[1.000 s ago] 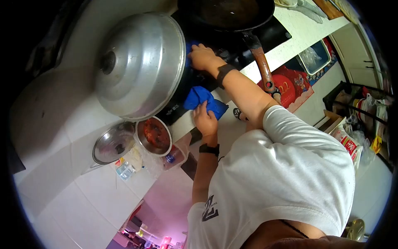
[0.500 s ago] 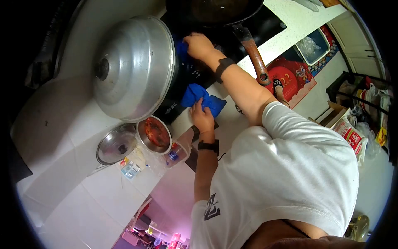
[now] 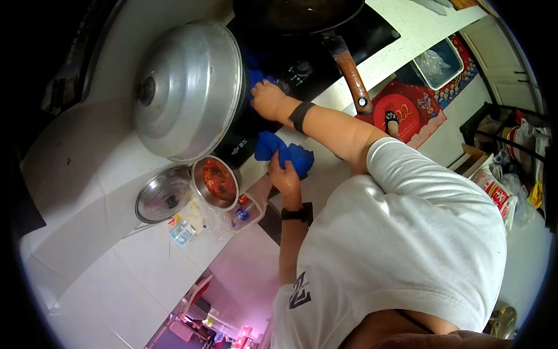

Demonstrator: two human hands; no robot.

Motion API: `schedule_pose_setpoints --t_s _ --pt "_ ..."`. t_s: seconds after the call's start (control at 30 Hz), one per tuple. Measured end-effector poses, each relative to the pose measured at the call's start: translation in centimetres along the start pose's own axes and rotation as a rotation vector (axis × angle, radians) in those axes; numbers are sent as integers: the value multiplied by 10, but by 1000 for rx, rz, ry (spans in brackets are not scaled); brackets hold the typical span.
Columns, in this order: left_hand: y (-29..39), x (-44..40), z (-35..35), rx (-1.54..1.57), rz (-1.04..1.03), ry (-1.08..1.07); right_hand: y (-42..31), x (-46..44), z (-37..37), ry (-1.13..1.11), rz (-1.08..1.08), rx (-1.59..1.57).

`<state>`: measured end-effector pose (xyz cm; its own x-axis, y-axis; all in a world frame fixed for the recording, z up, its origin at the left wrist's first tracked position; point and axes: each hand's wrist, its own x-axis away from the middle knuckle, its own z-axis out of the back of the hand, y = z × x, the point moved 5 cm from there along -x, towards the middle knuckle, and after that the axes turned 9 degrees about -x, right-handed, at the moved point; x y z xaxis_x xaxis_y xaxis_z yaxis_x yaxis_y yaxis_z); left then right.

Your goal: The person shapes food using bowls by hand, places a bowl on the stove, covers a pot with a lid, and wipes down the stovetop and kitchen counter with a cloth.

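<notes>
My right hand is closed on a blue cloth beside the large silver pot lid, pressing it toward the black stovetop; the fingertips are partly hidden. Closer to my body, my left hand grips a second bunched piece of blue cloth at the counter's front edge. Whether the two blue pieces are joined cannot be seen. The domed lid, with its black knob, covers a vessel on the stove.
A dark wok rests on the stove, its wooden handle jutting over the counter edge. Left of me are a metal bowl of red food, a metal strainer or basin and a clear plastic box. A bin stands on the floor.
My right hand has moved back toward me along the stovetop beside the lid. My left hand stays at the counter edge with its blue cloth, shifted only slightly.
</notes>
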<state>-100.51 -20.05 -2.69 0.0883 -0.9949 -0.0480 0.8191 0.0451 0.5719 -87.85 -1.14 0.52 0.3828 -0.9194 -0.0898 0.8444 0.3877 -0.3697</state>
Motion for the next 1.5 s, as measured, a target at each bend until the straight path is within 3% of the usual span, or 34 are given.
schedule_pose_setpoints --t_s 0.1,0.17,0.3,0.37,0.43,0.47,0.57,0.8,0.87,1.2,1.37,1.5 --pt "-17 4 3 59 93 80 -16 18 -3 -34 71 -42" --pt "-14 4 13 216 259 99 -27 38 -8 57 159 -146" --pt "-39 -4 8 270 362 101 -36 54 -4 213 139 -373" --pt "-34 -9 9 601 399 147 -41 47 -8 105 147 -402" --pt "-23 -16 16 624 433 159 -56 43 -14 222 318 -342" --pt "-19 -20 18 652 466 172 -61 44 -20 168 339 -315" --pt "-37 -27 12 522 407 221 -61 43 -29 12 305 -227" --pt "-31 -22 -1 381 481 113 -24 64 -36 17 155 -299" --pt "-19 -19 -3 190 480 92 -11 85 -20 27 151 -298" --pt "63 -14 -61 185 294 41 82 167 5 115 108 -145" --pt "112 -14 -100 -1 -31 48 132 193 42 57 -12 -245" --pt "171 -16 -121 210 26 -137 169 214 65 199 -32 -224"
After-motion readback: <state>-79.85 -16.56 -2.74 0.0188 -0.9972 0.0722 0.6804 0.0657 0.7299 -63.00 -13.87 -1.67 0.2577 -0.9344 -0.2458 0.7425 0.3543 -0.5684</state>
